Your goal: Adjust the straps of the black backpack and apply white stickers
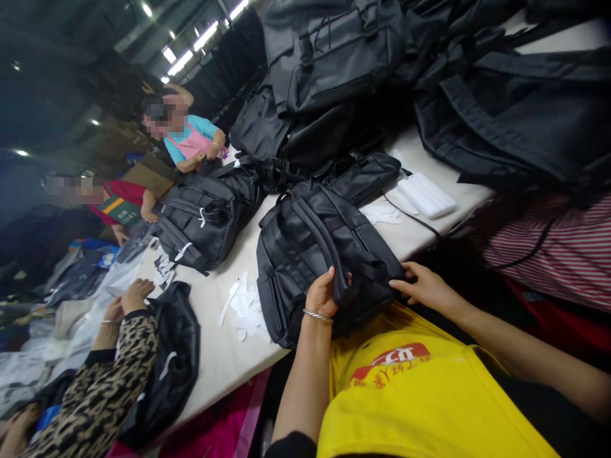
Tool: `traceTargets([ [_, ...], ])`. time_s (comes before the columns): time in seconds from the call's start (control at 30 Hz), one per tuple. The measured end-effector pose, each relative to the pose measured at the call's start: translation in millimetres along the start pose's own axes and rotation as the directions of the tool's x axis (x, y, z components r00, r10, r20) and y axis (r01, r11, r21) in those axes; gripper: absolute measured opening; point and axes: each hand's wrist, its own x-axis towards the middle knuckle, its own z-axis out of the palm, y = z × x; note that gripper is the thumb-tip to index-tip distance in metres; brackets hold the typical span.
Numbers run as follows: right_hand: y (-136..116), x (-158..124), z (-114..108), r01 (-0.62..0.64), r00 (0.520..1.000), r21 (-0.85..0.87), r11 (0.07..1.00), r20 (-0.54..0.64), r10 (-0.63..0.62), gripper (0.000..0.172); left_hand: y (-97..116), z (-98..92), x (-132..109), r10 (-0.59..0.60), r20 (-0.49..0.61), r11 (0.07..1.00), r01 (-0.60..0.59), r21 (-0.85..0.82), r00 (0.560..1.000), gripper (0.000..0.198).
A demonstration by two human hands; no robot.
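Note:
A black backpack (296,254) lies on the white table in front of me, its shoulder straps facing up. My left hand (322,294), with a twisted silver bangle at the wrist, is closed around the lower end of one padded strap (317,232). At the bag's right edge, my right hand (422,286) pinches the black material near the corner between thumb and fingers. The lower edge of the backpack rests close against my yellow apron (410,394).
White paper scraps (244,308) lie left of the backpack. A white rectangular object (426,194) with a black cord stands to the right. Black bags (334,63) are heaped behind. Co-workers handle bags along the table; a leopard-print sleeve (128,362) reaches in at left.

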Motion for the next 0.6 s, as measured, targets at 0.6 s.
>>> traceTargets([
  [0.6,-48,-20,18,0.177,0.920,-0.015,0.984,0.356,-0.160,0.038,-32,-9.8,-8,0.224,-0.073,0.956,-0.205,0.208,0.972,0.029],
])
